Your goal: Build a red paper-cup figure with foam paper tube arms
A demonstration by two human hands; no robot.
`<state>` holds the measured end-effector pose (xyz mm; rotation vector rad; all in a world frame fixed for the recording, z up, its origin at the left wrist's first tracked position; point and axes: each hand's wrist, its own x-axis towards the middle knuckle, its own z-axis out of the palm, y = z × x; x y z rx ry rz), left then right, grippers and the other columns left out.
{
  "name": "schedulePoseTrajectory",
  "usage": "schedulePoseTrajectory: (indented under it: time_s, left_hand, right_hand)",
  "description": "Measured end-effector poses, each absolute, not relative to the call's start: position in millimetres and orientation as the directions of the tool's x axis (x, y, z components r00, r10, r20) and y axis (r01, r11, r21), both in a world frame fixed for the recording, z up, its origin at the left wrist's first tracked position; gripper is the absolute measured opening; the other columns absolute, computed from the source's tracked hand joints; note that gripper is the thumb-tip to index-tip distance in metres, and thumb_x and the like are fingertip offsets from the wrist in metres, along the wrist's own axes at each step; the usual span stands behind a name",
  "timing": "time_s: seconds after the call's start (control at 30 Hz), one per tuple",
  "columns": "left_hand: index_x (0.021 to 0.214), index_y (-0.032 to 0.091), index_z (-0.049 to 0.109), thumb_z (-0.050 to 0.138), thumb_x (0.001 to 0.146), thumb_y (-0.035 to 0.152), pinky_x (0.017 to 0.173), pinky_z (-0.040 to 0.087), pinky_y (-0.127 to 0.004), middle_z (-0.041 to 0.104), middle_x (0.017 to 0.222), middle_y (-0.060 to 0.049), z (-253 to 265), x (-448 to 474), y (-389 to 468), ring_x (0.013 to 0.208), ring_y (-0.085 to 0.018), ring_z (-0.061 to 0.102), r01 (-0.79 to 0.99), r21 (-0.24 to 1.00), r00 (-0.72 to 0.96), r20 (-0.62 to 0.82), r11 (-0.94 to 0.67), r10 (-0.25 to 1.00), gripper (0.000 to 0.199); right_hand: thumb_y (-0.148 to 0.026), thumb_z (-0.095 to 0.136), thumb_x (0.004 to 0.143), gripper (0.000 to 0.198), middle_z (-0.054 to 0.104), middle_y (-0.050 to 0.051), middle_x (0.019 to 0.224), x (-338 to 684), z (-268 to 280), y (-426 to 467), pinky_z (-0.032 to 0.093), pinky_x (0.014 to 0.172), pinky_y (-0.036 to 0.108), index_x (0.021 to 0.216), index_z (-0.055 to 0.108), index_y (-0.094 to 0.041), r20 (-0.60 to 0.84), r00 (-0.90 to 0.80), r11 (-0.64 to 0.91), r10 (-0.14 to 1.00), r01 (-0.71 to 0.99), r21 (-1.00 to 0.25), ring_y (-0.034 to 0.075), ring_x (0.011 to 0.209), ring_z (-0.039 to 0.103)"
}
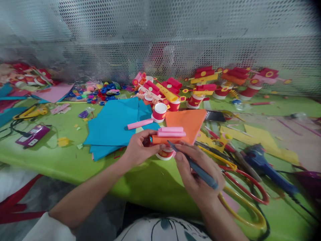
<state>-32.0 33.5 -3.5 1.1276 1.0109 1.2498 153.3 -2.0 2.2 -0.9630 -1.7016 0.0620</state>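
Note:
My left hand (141,145) is closed around the left end of an orange paper roll (160,139), which has pink paper rolls (172,132) on its top. Below it stands a red and white paper cup (165,154), partly hidden by the roll and my fingers. In my right hand (200,167) is a dark grey-blue pen (198,169), its tip at the orange roll's side. Just behind are another red paper cup (158,113) with a white rim and a loose pink paper roll (140,124) lying on blue sheets (112,117).
Scissors with red and yellow handles (254,217) and a blue glue gun (263,164) lie at right on the green table (142,187). Finished cup models (197,95) line the back by a perforated metal panel (120,40). An orange sheet (185,120) and a purple box (32,136) lie nearby.

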Motion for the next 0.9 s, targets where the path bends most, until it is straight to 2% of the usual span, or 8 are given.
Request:
schedulePoseTrajectory:
  time_s: [0.17,0.33,0.63,0.9]
  left_hand:
    - [0.103,0.015,0.074,0.098,0.062,0.032,0.069,0.057,-0.029,0.077,0.09,-0.006,-6.5,-32.7,33.7,0.076,-0.018,0.069,-0.159,0.986,0.062,0.051,-0.041,0.997,0.049]
    - [0.098,0.016,0.074,0.099,0.058,0.026,0.07,0.056,-0.028,0.076,0.088,-0.004,-4.6,-30.7,33.4,0.075,-0.017,0.068,-0.172,0.985,0.059,0.046,-0.036,0.997,0.049]
    - [0.099,0.016,0.075,0.1,0.056,0.028,0.071,0.057,-0.028,0.077,0.089,-0.004,-9.8,-30.8,34.5,0.076,-0.017,0.069,-0.167,0.985,0.035,0.059,-0.053,0.998,0.051]
    - [0.099,0.016,0.075,0.096,0.06,0.028,0.072,0.058,-0.029,0.078,0.09,-0.005,-10.1,-30.4,34.1,0.077,-0.018,0.07,-0.144,0.987,0.034,0.072,-0.067,0.997,0.046]
  right_hand:
    - [-0.015,0.074,0.089,0.022,0.082,0.003,0.098,151.7,2.8,-0.6,0.064,0.09,0.039,0.109,0.074,-0.026,0.793,-0.078,0.681,0.605,0.566,-0.464,0.022,0.092,0.079]
    - [-0.013,0.073,0.089,0.023,0.082,0.002,0.097,150.5,4.0,-0.5,0.064,0.089,0.038,0.108,0.072,-0.026,0.802,-0.095,0.689,0.59,0.577,-0.439,0.021,0.088,0.079]
    - [-0.008,0.073,0.086,0.028,0.081,0.0,0.095,149.9,3.6,1.8,0.062,0.091,0.035,0.108,0.07,-0.024,0.819,-0.119,0.728,0.561,0.542,-0.421,0.019,0.087,0.078]
    - [-0.011,0.072,0.087,0.026,0.082,0.0,0.092,149.8,3.8,2.7,0.063,0.088,0.039,0.107,0.071,-0.027,0.814,-0.105,0.71,0.571,0.562,-0.425,0.021,0.085,0.079]
